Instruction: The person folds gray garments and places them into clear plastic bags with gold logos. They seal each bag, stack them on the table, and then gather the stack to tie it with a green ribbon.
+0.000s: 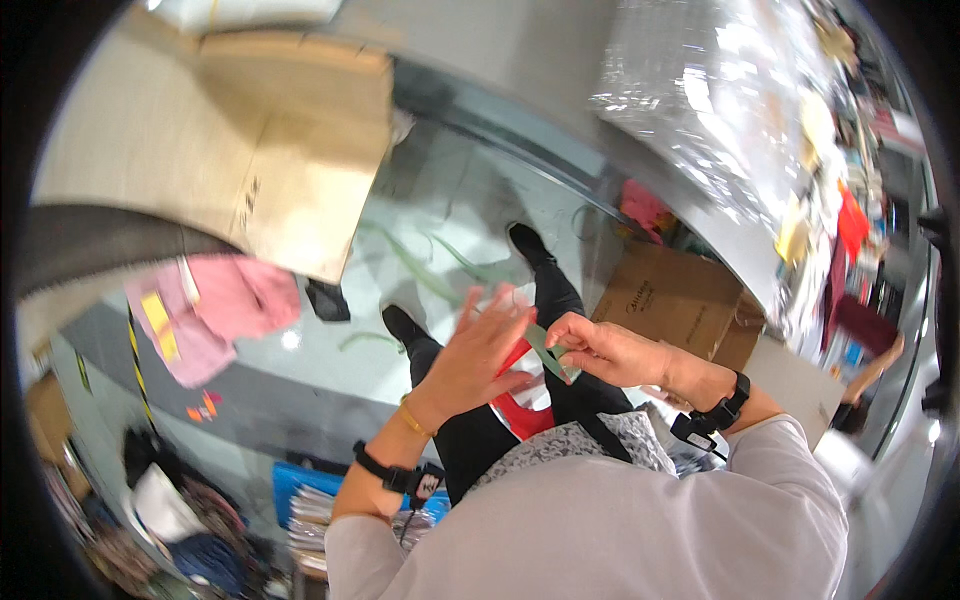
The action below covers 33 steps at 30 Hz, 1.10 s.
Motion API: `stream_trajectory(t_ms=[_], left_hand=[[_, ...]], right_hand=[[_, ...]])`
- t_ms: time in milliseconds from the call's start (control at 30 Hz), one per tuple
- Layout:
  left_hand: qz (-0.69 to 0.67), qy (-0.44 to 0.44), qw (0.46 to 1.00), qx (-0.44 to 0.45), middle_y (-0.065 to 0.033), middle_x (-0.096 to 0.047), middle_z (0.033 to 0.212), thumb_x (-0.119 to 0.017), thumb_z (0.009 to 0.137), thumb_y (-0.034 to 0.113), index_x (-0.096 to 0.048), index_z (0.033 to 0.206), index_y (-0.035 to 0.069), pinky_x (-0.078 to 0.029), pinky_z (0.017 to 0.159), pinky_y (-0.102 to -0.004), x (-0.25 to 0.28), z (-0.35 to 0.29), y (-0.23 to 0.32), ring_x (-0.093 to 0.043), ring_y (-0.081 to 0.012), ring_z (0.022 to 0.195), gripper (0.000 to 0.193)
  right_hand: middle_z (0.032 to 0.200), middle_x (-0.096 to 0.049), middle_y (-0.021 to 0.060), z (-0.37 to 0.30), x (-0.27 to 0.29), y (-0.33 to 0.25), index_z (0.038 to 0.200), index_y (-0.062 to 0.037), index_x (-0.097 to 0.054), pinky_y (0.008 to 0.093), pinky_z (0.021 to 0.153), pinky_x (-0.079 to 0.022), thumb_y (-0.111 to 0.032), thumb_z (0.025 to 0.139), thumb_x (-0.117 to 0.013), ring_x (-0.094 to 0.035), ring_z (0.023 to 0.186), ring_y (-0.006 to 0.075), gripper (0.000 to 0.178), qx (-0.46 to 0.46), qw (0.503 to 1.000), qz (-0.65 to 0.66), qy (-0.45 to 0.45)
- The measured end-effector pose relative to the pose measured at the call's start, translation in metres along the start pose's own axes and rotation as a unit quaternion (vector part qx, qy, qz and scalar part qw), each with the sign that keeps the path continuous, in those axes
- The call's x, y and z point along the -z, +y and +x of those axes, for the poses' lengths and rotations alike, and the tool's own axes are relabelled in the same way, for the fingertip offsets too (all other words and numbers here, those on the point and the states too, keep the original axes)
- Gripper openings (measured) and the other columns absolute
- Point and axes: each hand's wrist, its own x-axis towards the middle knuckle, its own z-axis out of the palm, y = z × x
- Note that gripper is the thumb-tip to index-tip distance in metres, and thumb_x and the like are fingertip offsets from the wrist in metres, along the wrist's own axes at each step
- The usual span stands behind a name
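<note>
Over my lap, my left hand has its fingers spread, slightly blurred by motion, and nothing shows in its grasp. Close beside it on the right, my right hand is closed, pinching a flat green strip between thumb and fingers. Under both hands a red piece lies between my thighs; my left hand partly hides it, so its kind is unclear. Long pale green strips trail across the floor beyond my feet.
An open cardboard box stands at the far left, with pink cloth below it. A brown carton sits under the right-hand table, which bears a plastic-wrapped stack. Lower left are a blue crate of papers and heaped clothes.
</note>
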Motion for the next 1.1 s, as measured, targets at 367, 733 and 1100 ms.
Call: stream_trajectory(t_ms=[367,733,1100], left_hand=[[0.083,-0.147,0.985,0.040,-0.0115,-0.070,0.079,-0.067,0.096,0.029,-0.073,0.099,0.007,-0.050,0.066,-0.0381,0.128,0.240,0.008,-0.063,-0.0284,0.069,0.023],[0.148,-0.122,0.964,0.185,-0.0238,-0.074,0.097,-0.065,0.088,0.015,-0.069,0.111,-0.008,-0.055,0.082,-0.0412,0.157,0.412,-0.054,-0.072,-0.0349,0.088,0.033],[0.117,-0.124,0.948,0.267,-0.0224,-0.073,0.112,-0.057,0.096,0.017,-0.065,0.120,-0.008,-0.053,0.092,-0.0421,0.198,0.471,-0.086,-0.069,-0.0332,0.102,0.036]], right_hand=[[0.080,-0.065,0.0015,-0.140,0.116,0.138,0.104,0.0001,-0.070,0.0285,0.054,-0.057,-0.011,0.100,-0.061,-0.064,0.062,0.0110,0.014,-0.131,0.773,0.345,0.516],[0.077,-0.069,0.0154,-0.124,0.251,0.187,0.121,-0.0085,-0.053,0.0460,0.067,-0.056,-0.013,0.090,-0.057,-0.070,0.074,0.0387,0.032,-0.187,0.770,-0.332,0.512],[0.068,-0.066,0.0070,-0.176,0.288,0.215,0.090,-0.0169,-0.067,0.0416,0.055,-0.054,-0.022,0.092,-0.058,-0.070,0.066,0.0290,0.011,0.058,0.831,-0.448,0.325]])
